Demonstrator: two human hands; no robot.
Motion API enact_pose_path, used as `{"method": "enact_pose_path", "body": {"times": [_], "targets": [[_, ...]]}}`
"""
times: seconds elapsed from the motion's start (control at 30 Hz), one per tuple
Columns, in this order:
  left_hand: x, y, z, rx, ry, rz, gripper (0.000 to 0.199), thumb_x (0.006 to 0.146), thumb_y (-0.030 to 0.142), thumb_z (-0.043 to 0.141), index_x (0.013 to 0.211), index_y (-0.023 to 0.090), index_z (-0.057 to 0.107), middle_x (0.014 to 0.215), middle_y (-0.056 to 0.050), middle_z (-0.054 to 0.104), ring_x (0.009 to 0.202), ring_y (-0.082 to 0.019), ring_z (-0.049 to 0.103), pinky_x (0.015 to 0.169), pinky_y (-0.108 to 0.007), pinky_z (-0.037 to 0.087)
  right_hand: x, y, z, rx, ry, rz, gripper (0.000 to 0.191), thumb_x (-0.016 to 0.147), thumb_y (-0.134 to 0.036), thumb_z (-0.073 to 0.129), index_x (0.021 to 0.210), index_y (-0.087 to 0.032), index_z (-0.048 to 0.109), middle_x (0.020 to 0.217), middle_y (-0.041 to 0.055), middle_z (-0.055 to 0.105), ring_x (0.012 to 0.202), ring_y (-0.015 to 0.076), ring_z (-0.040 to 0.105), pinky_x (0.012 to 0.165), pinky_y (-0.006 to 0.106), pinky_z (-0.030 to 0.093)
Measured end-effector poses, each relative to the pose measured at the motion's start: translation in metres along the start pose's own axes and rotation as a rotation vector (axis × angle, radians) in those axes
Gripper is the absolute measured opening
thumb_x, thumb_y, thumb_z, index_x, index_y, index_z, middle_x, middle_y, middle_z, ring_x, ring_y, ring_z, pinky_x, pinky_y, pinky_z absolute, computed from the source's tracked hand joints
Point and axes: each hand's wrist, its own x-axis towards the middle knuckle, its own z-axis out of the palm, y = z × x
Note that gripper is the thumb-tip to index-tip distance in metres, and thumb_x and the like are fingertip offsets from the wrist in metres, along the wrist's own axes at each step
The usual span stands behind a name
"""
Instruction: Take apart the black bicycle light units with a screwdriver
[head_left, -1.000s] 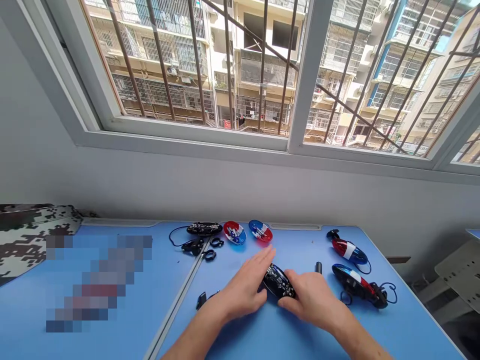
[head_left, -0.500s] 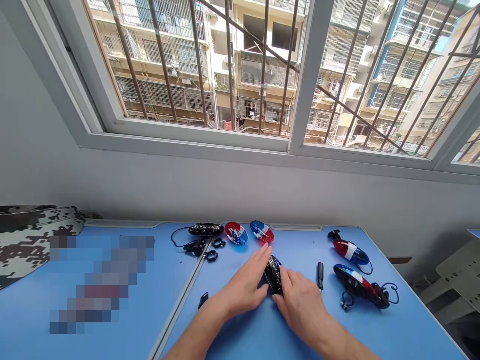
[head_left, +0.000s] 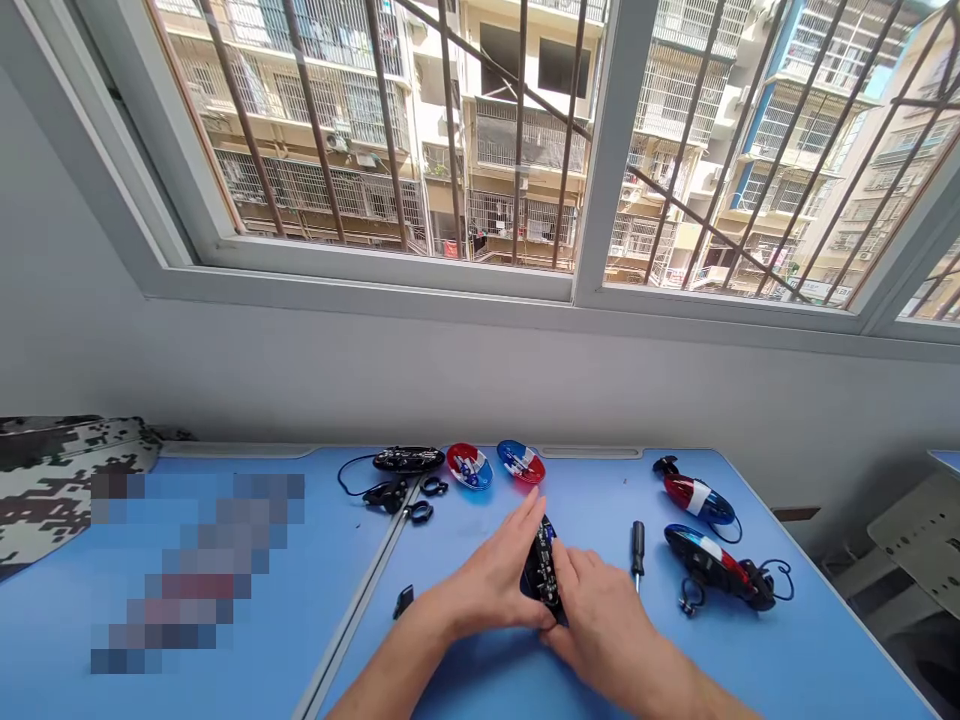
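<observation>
On the blue table [head_left: 600,490], black oval light housing [head_left: 541,568] newly turned on edge, clasped between left hand [head_left: 487,585] and right hand [head_left: 607,625], both closed around it.

No readable text or labels anywhere.

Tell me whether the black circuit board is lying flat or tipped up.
Tipped up: the left hand and right hand hold the black circuit board tilted between them.
</observation>
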Motion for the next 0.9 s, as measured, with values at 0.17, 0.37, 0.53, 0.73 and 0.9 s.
{"method": "enact_pose_path", "body": {"times": [0.17,0.37,0.53,0.73,0.9], "targets": [[0.002,-0.002,0.001,0.001,-0.005,0.008,0.121,0.057,0.032,0.079,0.153,0.011,0.008,0.159,-0.019,-0.005,0.147,-0.034,-0.001,0.119,-0.048,0.013,-0.007,0.013,-0.027,0.174,-0.126,-0.075,0.073,0.075,-0.029,0.072,0.14,-0.015,0.041,0.125,0.0176,0.06,0.112,0.0346,0.057,0.087,0.046,0.05],[0.002,-0.004,0.006,0.016,-0.001,0.092,0.116,0.058,0.028,0.078,0.153,0.019,0.012,0.161,-0.015,0.005,0.147,-0.033,0.005,0.118,-0.049,0.016,-0.002,0.041,-0.035,0.363,-0.022,-0.149,0.045,0.088,-0.023,0.055,0.133,-0.024,0.051,0.125,0.0093,0.062,0.111,0.024,0.059,0.092,0.038,0.049],[0.002,0.0,0.007,0.034,-0.017,0.09,0.117,0.058,0.027,0.078,0.153,0.017,0.011,0.161,-0.015,0.003,0.147,-0.033,0.003,0.119,-0.048,0.016,0.007,0.043,-0.019,0.351,0.145,-0.203,0.039,0.091,-0.013,0.045,0.127,-0.021,0.056,0.116,0.0101,0.067,0.105,0.0219,0.063,0.089,0.036,0.051],[0.003,-0.003,0.009,0.008,-0.024,0.092,0.124,0.055,0.036,0.082,0.153,0.014,0.01,0.16,-0.017,-0.004,0.147,-0.035,-0.001,0.119,-0.049,0.015,0.007,0.044,-0.014,0.348,0.229,-0.249,0.036,0.091,-0.012,0.042,0.121,-0.02,0.061,0.113,0.0106,0.068,0.099,0.0206,0.065,0.084,0.033,0.054],[0.004,-0.006,0.014,-0.026,0.0,0.096,0.119,0.057,0.034,0.08,0.153,0.017,0.011,0.161,-0.015,-0.002,0.147,-0.034,0.001,0.118,-0.05,0.017,0.008,0.044,-0.013,0.26,0.242,-0.242,0.036,0.091,-0.012,0.042,0.121,-0.018,0.06,0.11,0.0125,0.068,0.095,0.0214,0.066,0.081,0.034,0.055]]}}
